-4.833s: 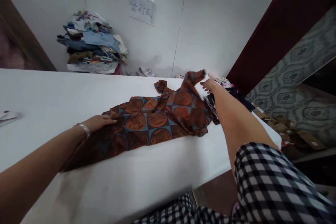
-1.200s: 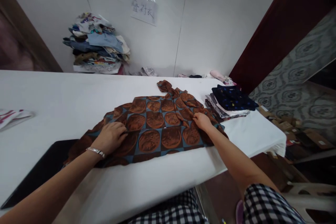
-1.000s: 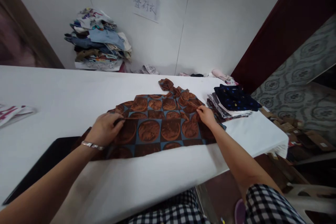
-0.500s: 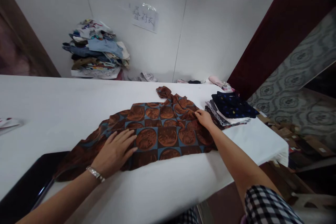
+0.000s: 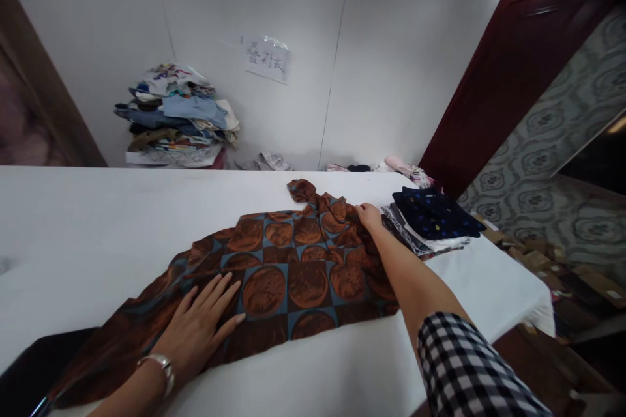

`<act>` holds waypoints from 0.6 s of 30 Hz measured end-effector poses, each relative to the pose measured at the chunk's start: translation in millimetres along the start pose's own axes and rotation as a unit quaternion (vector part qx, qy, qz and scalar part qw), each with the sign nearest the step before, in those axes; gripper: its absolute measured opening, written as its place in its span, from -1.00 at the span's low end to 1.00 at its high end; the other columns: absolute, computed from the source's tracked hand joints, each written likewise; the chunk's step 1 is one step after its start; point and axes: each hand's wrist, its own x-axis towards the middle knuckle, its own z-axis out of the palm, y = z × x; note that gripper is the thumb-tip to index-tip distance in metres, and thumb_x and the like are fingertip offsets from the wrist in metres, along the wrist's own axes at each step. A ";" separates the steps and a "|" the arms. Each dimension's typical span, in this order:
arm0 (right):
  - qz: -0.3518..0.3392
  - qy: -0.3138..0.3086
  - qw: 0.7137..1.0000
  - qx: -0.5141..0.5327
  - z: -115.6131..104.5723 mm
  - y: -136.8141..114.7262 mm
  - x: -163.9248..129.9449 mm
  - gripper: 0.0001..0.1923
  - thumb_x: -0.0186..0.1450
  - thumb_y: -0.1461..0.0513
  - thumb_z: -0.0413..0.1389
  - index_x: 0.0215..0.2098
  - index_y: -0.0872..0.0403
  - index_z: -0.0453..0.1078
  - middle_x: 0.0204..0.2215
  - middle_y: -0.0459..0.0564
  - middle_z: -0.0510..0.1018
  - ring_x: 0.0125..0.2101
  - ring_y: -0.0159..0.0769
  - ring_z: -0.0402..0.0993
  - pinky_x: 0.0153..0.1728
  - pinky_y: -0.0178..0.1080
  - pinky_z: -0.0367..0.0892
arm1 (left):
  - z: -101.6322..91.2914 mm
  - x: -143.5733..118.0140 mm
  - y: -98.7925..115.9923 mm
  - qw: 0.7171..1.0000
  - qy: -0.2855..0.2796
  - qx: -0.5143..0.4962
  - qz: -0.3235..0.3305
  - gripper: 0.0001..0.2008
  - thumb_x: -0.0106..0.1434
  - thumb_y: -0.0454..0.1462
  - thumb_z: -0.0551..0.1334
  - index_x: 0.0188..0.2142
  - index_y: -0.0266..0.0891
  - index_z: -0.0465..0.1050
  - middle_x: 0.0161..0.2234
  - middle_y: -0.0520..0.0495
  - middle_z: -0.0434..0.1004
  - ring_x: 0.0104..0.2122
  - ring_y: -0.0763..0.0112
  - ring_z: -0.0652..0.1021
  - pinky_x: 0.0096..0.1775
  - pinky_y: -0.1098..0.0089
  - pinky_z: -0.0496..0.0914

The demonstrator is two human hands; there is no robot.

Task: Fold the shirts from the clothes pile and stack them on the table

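A brown shirt [image 5: 308, 283] with round motifs and blue squares lies spread on the white table, one bunched end sticking out toward the back. Flat on its left part rests my left hand [image 5: 203, 322], fingers spread, a bracelet on the wrist. My right hand [image 5: 368, 215] is at the shirt's upper right edge, its fingers closed on the cloth; the fingertips are partly hidden. Just right of that hand sits a stack of folded clothes [image 5: 435, 215] with a dark blue spotted piece on top.
A tall pile of clothes [image 5: 178, 114] stands against the wall at the back left. More garments [image 5: 403, 168] lie along the table's far edge. A black object [image 5: 34, 361] is partly under the shirt at front left. Boxes [image 5: 557, 264] are beyond the table's right edge.
My right hand has shifted slightly back along the shirt's right edge. My left hand stays flat on the cloth. The view has tilted up a little, so everything appears lower.
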 end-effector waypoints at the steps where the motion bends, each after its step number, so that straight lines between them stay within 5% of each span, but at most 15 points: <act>1: -0.003 -0.005 1.000 0.012 4.8 -5.0 2.0 -0.58 0.36 0.02 -0.04 -0.21 0.12 0.54 -0.17 0.19 0.61 -0.12 -0.14 0.51 -0.17 -0.26 0.29 | 0.9 -0.6 -0.3 1.000 0.002 0.002 0.002 -0.37 0.27 0.10 0.00 0.25 -0.06 0.27 0.32 -0.11 0.16 0.30 0.09 0.19 0.26 -0.04 0.07; 6: -0.008 -0.034 0.995 0.095 29.5 -24.8 9.9 -0.74 0.12 0.05 0.23 -0.50 0.08 0.49 -0.44 0.05 0.60 -0.31 -0.18 0.51 -0.29 -0.29 0.29 | 3.4 -2.4 -2.3 1.000 0.011 0.005 0.004 -0.35 0.27 0.14 -0.02 0.25 -0.04 0.26 0.31 -0.10 0.17 0.29 0.09 0.21 0.25 -0.04 0.08; 10: -0.011 0.004 0.978 0.206 27.9 -32.7 15.0 -0.72 0.22 0.08 0.06 -0.52 0.08 0.40 -0.55 -0.06 0.52 -0.41 -0.30 0.43 -0.36 -0.32 0.29 | 2.1 -2.5 -1.7 1.000 0.020 -0.005 0.001 -0.38 0.26 0.11 0.01 0.24 -0.02 0.28 0.30 -0.08 0.21 0.29 0.10 0.22 0.26 -0.01 0.06; 18: -0.088 0.083 0.904 0.409 -59.2 -58.3 23.5 -0.72 0.28 -0.01 -0.05 -0.35 0.02 0.24 -0.42 -0.13 0.46 -0.33 -0.36 0.41 -0.22 -0.30 0.35 | -3.7 1.1 4.0 1.000 0.010 -0.021 0.000 -0.38 0.26 0.06 0.02 0.23 -0.11 0.30 0.30 -0.16 0.21 0.29 0.06 0.20 0.25 -0.05 0.06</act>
